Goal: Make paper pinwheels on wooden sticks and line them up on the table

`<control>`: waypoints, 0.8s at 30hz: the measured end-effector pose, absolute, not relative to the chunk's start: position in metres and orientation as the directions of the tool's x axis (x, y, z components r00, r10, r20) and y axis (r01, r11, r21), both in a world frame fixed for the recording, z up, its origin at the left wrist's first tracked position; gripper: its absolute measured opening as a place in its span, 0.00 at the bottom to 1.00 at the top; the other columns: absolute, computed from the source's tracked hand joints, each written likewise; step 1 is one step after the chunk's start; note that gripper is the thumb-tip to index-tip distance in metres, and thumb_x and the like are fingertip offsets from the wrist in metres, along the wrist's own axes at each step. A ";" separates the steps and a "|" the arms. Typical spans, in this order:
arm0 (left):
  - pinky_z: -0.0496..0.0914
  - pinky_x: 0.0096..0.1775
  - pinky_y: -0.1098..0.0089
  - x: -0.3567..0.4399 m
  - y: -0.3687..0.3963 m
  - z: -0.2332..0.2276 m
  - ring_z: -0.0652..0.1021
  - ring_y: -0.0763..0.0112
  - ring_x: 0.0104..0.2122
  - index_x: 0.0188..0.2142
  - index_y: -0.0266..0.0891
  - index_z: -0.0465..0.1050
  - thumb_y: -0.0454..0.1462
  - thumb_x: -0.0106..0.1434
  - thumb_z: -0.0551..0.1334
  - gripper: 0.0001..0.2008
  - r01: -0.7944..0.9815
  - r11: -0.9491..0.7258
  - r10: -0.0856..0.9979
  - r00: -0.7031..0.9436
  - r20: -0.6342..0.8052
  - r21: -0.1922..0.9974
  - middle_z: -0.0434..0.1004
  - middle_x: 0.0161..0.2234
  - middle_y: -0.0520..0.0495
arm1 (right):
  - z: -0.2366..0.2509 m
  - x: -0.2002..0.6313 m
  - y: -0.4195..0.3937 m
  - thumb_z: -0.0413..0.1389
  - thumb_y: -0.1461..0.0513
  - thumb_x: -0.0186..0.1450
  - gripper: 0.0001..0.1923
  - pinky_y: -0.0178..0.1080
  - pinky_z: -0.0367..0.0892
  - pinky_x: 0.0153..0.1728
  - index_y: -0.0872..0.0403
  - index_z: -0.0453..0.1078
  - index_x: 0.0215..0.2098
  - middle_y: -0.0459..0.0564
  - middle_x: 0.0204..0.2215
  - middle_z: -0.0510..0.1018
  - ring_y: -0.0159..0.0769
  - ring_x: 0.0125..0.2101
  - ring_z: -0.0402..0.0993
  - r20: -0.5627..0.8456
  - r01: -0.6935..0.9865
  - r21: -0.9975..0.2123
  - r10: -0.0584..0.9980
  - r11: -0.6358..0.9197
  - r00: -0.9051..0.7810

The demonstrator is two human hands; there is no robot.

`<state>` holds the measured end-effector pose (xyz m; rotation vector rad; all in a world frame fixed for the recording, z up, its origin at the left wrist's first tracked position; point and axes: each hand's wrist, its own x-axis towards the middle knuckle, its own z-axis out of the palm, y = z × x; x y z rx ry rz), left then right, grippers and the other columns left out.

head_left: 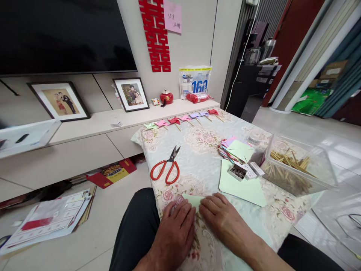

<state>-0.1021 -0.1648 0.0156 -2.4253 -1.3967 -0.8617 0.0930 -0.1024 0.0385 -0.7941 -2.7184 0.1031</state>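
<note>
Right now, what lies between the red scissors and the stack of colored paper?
In the head view, only bare floral cloth lies between the scissors and the paper stack.

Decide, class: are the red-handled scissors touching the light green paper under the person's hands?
Apart. The head view shows bare floral cloth between the scissors and the green paper.

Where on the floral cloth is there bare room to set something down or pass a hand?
Bare cloth lies between the pinwheel row and the red scissors, and between the scissors and the paper stack. The right side is crowded: green sheets, pin box, stick tub. Left hand and right hand press folded paper at the near edge.
</note>
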 end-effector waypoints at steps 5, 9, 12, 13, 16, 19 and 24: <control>0.65 0.52 0.56 -0.101 -0.166 0.016 0.78 0.57 0.47 0.49 0.33 0.74 0.30 0.66 0.54 0.15 0.855 -0.512 0.711 0.367 0.600 0.082 0.81 0.44 0.40 | 0.043 0.100 -0.092 0.52 0.72 0.67 0.10 0.41 0.63 0.40 0.54 0.72 0.40 0.51 0.36 0.75 0.40 0.38 0.69 0.231 0.598 -0.272 0.655 0.754 -0.720; 0.65 0.52 0.56 -0.100 -0.166 0.016 0.77 0.57 0.47 0.48 0.33 0.75 0.30 0.66 0.54 0.15 0.855 -0.511 0.704 0.361 0.612 0.084 0.81 0.45 0.40 | 0.046 0.097 -0.080 0.47 0.71 0.69 0.14 0.39 0.64 0.39 0.54 0.73 0.44 0.53 0.36 0.75 0.41 0.39 0.69 0.218 0.632 -0.423 0.750 0.649 -0.624; 0.65 0.53 0.57 -0.100 -0.167 0.015 0.77 0.57 0.47 0.48 0.33 0.75 0.30 0.67 0.53 0.15 0.856 -0.511 0.699 0.361 0.617 0.079 0.81 0.45 0.40 | 0.050 0.088 -0.073 0.47 0.66 0.72 0.12 0.40 0.64 0.40 0.55 0.73 0.42 0.52 0.34 0.75 0.41 0.38 0.70 0.137 0.669 -0.474 0.799 0.572 -0.585; 0.65 0.53 0.56 -0.100 -0.168 0.014 0.77 0.57 0.48 0.49 0.33 0.75 0.30 0.67 0.53 0.15 0.856 -0.511 0.700 0.363 0.616 0.077 0.81 0.45 0.40 | 0.051 0.085 -0.072 0.48 0.64 0.72 0.11 0.39 0.64 0.40 0.55 0.73 0.40 0.52 0.34 0.75 0.40 0.38 0.70 0.106 0.682 -0.479 0.808 0.552 -0.580; 0.65 0.52 0.56 -0.101 -0.169 0.014 0.76 0.56 0.48 0.49 0.31 0.75 0.29 0.66 0.53 0.16 0.855 -0.514 0.704 0.374 0.604 0.070 0.80 0.46 0.39 | 0.053 0.079 -0.069 0.51 0.64 0.70 0.08 0.38 0.62 0.39 0.55 0.72 0.36 0.51 0.33 0.75 0.39 0.37 0.70 0.033 0.709 -0.491 0.824 0.506 -0.566; 0.66 0.52 0.56 -0.101 -0.171 0.014 0.76 0.56 0.48 0.50 0.31 0.74 0.29 0.66 0.54 0.16 0.854 -0.517 0.708 0.384 0.593 0.064 0.79 0.46 0.38 | 0.053 0.076 -0.069 0.54 0.65 0.67 0.05 0.36 0.61 0.37 0.55 0.70 0.33 0.49 0.32 0.75 0.37 0.35 0.70 -0.010 0.722 -0.513 0.838 0.465 -0.546; 0.68 0.51 0.57 -0.101 -0.172 0.019 0.76 0.56 0.48 0.50 0.31 0.74 0.29 0.65 0.54 0.16 0.851 -0.519 0.708 0.379 0.596 0.075 0.79 0.45 0.38 | 0.053 0.075 -0.069 0.57 0.64 0.63 0.05 0.35 0.57 0.34 0.54 0.67 0.29 0.47 0.29 0.73 0.35 0.33 0.69 -0.079 0.752 -0.506 0.846 0.422 -0.528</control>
